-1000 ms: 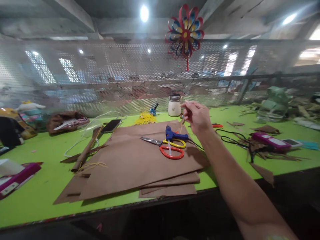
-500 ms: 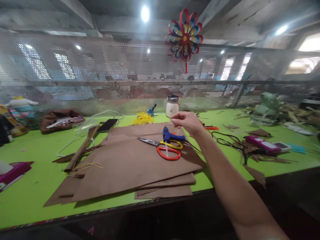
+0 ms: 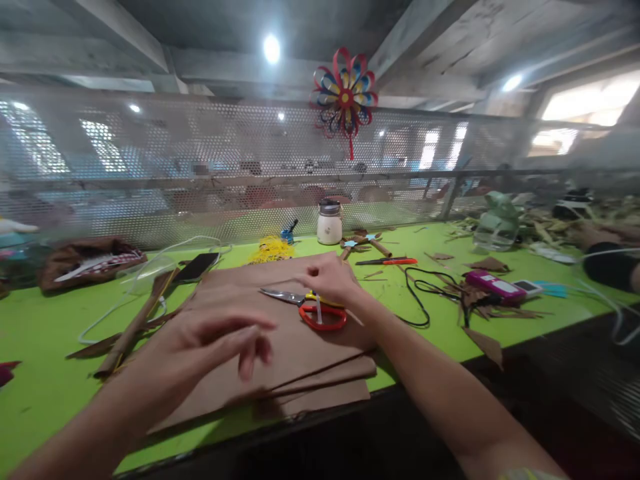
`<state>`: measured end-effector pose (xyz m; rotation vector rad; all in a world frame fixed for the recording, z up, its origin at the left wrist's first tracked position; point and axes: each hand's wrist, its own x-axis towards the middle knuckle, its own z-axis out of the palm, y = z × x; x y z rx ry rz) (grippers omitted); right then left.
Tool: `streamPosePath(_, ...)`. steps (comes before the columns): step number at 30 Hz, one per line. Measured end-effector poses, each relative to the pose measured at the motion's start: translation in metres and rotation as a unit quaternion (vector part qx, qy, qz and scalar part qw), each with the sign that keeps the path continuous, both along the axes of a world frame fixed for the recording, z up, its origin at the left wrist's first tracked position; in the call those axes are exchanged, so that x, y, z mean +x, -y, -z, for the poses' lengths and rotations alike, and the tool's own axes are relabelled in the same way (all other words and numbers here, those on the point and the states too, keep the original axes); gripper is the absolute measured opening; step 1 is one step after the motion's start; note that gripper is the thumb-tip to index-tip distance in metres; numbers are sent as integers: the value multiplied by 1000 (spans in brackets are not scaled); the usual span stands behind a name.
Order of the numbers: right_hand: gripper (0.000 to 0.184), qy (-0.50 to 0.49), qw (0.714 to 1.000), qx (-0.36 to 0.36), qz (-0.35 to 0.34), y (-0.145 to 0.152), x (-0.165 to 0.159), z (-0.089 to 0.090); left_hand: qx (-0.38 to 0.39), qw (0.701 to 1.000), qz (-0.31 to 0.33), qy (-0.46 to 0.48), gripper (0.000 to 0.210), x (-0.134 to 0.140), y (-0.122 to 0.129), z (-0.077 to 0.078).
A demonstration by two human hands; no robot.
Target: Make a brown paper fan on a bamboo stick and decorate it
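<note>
My left hand (image 3: 215, 343), smeared by motion, hovers over the left part of the brown paper sheets (image 3: 295, 360), fingers apart and nothing in them. Farther back, above the scissors, is my right hand (image 3: 330, 277), its fingers pinched together. A thin pale stick (image 3: 356, 316) shows below that hand and seems to run into its grip. Underneath lie the scissors (image 3: 323, 327) with one red and one yellow handle, blades pointing left. A clear glue stick (image 3: 319, 310) crosses the handles; the blue glue gun is mostly hidden by my right hand.
Behind the sheets stand a white jar (image 3: 329, 225) and yellow shredded strands (image 3: 270, 251). A red-handled tool (image 3: 400, 261), black cable (image 3: 425, 293) and magenta device (image 3: 495, 285) lie right. A phone (image 3: 199, 267) and rolled paper (image 3: 133, 327) lie left. At far right is another person's arm (image 3: 613, 267).
My left hand has come into view from the lower left. My right hand has moved down and closer, now covering the glue gun. The view has turned to the right.
</note>
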<state>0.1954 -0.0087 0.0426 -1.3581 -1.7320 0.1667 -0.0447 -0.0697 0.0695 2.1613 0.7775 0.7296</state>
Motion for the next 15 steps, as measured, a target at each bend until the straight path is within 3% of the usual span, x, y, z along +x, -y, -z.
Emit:
streamPosePath(3, 7, 8, 998, 11, -62, -2, -12, 9, -29, 999, 20, 28, 21, 36, -32, -15)
streamPosePath(8, 11, 66, 996, -8, -51, -13, -12, 23, 32, 999, 31, -10, 17, 72, -45, 6)
streamPosePath(15, 28, 71, 997, 17, 0, -23, -10, 27, 118, 992, 37, -25, 26, 78, -60, 18)
